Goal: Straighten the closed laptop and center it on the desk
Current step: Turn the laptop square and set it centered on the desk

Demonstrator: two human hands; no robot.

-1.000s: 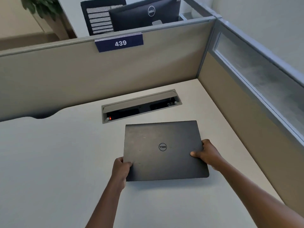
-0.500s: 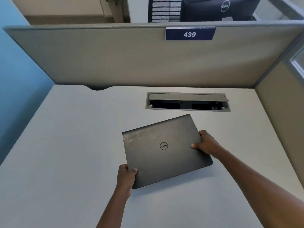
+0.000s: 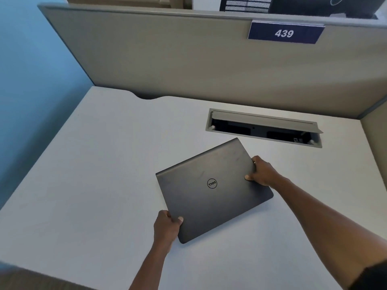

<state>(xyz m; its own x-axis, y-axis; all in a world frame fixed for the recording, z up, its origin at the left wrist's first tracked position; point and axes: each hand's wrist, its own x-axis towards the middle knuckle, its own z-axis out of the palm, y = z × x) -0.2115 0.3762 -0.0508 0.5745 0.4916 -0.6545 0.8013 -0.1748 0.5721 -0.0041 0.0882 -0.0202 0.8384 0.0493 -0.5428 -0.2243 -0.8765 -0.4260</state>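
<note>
Pale desk (image 3: 88, 185), both hands apparently gripping skewed laptop (image 3: 211, 197) edges

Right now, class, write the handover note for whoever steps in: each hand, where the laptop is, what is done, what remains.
Left hand: grips the near left corner of the closed laptop.
Right hand: grips its right edge.
Laptop: lid shut, on the desk, skewed to the desk's edges, just in front of the cable tray, right of centre.
Done: both hands on it.
Left: square it up, slide it to the centre, let go.
</note>
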